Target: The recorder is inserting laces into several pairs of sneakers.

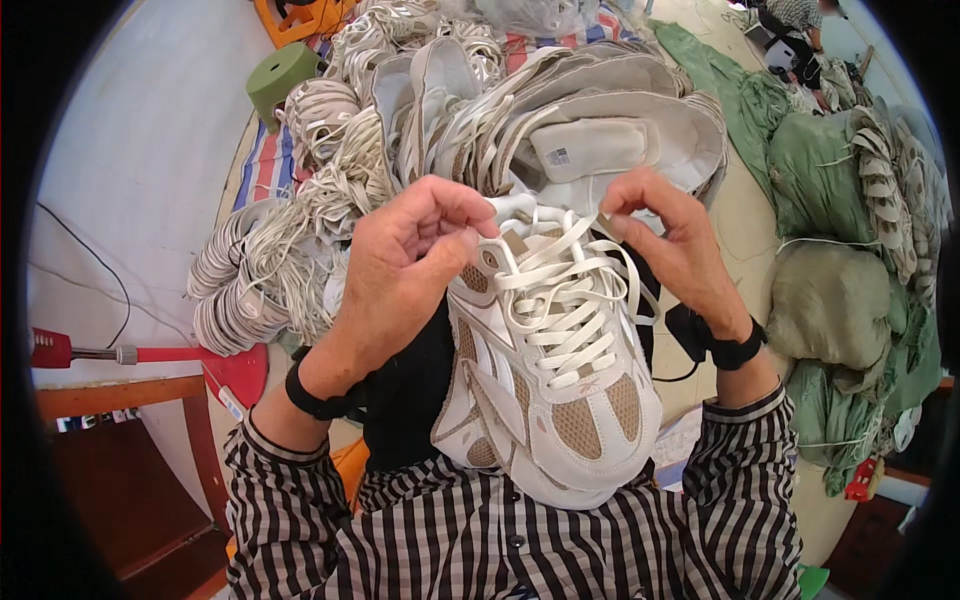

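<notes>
Pale floor (140, 170), green sacks (830, 300), green stool (280, 75), daylight.

One laced sneaker (550, 380), two hands, one green stool (283, 75), three green sacks

A small white rectangular label (558, 157) with dark print is seen sitting on a white shoe insole (590, 148) in the pile. Bulging green sacks (830, 300), tied with cord, are being stacked along the floor's right edge.

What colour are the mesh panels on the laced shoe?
Tan, set in the white shoe; the head view shows it.
</notes>
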Tool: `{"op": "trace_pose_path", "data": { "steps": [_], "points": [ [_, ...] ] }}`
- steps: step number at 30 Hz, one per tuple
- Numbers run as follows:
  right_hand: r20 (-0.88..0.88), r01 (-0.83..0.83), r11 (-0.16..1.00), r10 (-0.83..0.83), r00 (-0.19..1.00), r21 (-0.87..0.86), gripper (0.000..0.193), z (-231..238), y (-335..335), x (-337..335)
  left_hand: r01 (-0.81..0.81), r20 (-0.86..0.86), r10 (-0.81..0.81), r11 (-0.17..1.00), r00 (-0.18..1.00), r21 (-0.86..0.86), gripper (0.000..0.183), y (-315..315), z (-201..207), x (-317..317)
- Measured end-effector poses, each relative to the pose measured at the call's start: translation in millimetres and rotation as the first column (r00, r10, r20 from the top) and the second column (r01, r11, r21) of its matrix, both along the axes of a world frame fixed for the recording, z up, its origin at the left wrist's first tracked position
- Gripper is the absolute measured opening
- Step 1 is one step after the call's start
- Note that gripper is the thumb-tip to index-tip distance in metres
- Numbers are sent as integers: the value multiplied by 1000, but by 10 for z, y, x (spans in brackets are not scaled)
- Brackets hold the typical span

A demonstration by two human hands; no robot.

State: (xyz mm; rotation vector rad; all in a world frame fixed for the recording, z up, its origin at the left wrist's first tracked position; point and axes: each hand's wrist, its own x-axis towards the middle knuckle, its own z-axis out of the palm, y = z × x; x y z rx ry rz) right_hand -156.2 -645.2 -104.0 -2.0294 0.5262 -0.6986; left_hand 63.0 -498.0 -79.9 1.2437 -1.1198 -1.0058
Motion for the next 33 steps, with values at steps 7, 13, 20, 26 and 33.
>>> {"op": "trace_pose_path", "data": {
  "steps": [7,13,20,26,33],
  "points": [
    [29,-173,984,172,985,51,18,55,169,-79,232,354,-271,961,895,149,11,-460,13,-16],
    [93,-68,984,53,994,164,11,-2,211,-2,476,84,-524,820,848,317,18,-639,-1,16],
    [108,14,905,-66,992,426,8,-129,254,27,488,47,-535,799,843,351,14,-640,-52,-35],
    [149,-14,950,-34,988,311,7,-122,280,67,448,151,-501,848,852,284,12,-585,-79,-72],
    [316,-95,737,-166,934,669,31,-212,179,93,358,727,-213,933,653,-49,10,-417,133,-4]
  ]
}}
